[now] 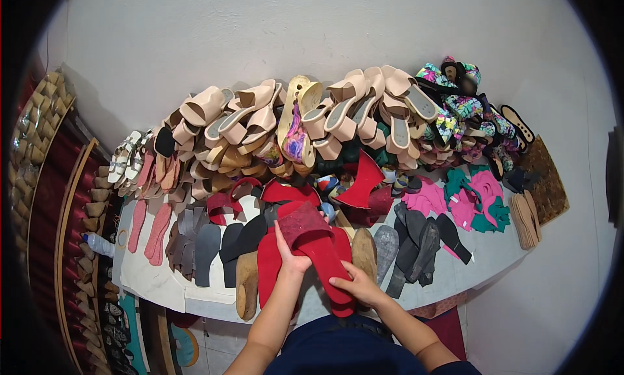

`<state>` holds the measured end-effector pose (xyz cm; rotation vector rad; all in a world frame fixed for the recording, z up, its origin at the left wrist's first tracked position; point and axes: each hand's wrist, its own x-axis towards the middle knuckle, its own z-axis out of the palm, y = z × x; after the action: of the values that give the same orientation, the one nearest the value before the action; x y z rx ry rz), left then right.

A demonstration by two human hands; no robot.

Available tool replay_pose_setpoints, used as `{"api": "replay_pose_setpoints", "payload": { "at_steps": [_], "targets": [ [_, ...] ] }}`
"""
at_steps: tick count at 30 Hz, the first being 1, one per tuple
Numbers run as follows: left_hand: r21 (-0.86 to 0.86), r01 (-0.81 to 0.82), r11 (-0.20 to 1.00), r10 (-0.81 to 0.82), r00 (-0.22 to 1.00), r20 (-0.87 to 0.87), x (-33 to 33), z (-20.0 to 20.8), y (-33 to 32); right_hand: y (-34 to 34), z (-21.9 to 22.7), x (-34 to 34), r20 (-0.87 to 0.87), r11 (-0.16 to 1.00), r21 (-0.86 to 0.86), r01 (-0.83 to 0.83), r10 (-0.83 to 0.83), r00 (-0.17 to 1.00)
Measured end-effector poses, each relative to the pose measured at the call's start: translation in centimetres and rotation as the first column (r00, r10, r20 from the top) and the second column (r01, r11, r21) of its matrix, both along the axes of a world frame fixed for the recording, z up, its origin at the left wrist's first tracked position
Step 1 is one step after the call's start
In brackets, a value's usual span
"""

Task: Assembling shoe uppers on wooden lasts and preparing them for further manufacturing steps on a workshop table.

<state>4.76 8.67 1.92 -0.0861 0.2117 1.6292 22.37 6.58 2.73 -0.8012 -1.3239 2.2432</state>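
Observation:
A red slide sandal (325,261) with a broad, darker red strap is held up at the middle, its toe end pointing away from me. My left hand (292,253) is closed on its left edge, near the strap, with part of the fingers hidden underneath. My right hand (357,285) grips the sole's right edge toward the heel, thumb on top. Under and around the sandal lie other red pieces (268,264). One wooden shoe last (247,285) lies to the left of them and another wooden last (364,251) to the right.
Beige heeled sandals (348,105) and colourful patterned footwear (455,121) are heaped along the wall. Dark soles (426,248), pink soles (159,235), pink fabric pieces (426,196) and red uppers (361,183) cover the white table (156,284). A shelf of lasts (91,225) stands at left.

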Motion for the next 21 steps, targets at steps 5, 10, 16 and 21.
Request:
{"api": "replay_pose_setpoints", "payload": {
  "at_steps": [5, 10, 16, 21],
  "targets": [
    [-0.102, 0.018, 0.995, -0.042, 0.971, -0.235, -1.2, -1.7, 0.2, -1.1, -2.1, -1.0, 0.058, 0.924, 0.359, 0.133, -0.165, 0.985],
    [-0.388, -0.157, 0.908, -0.064, 0.864, -0.500, 1.2, -2.3, -1.5, -1.2, -1.7, -1.0, 0.236, 0.551, 0.835, 0.019, -0.388, 0.891],
    [-0.199, -0.037, 0.979, -0.099, 0.768, -0.633, 7.3, -2.6, -5.1, -2.6, -3.0, -2.0, 0.323, 0.412, 0.903, -0.119, -0.471, 0.821],
    [-0.138, 0.047, 0.989, -0.131, 0.703, -0.699, 4.3, -5.0, -4.9, -2.4, 0.1, -1.3, 0.432, 0.423, 0.847, -0.323, -0.195, 0.880]
  ]
}}
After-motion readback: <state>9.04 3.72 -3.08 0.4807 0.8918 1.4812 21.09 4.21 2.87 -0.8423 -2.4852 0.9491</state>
